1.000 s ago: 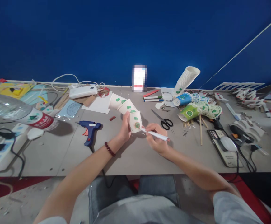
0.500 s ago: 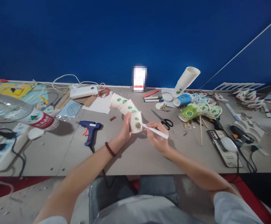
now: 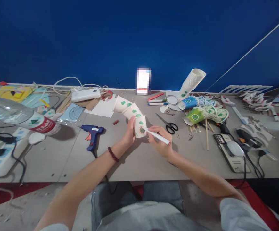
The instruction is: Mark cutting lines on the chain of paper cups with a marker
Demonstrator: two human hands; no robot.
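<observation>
Three white paper cups with green prints are joined in a bent chain [image 3: 132, 110]. My left hand [image 3: 129, 133] is closed around the side of the nearest cup [image 3: 140, 123], its thumb on the wall. In my right hand [image 3: 162, 141] is a white marker [image 3: 159, 136], gripped like a pen and slanting down to the left. Its tip meets the cup at a brown ring drawn around a green dot. To the right lie black-handled scissors [image 3: 171, 127], and left of my left hand a blue hot glue gun [image 3: 92, 134] rests on the table.
A stack of white cups [image 3: 193, 81] leans at the back right, beside blue [image 3: 189, 102] and green [image 3: 195, 115] cup chains. A plastic bottle [image 3: 28, 118] lies at the left near a power strip [image 3: 7, 152]. A phone [image 3: 230, 152] sits at the right.
The marker and my right hand have shifted slightly left, with the marker tip now further onto the drawn ring. My left hand keeps its hold on the cup.
</observation>
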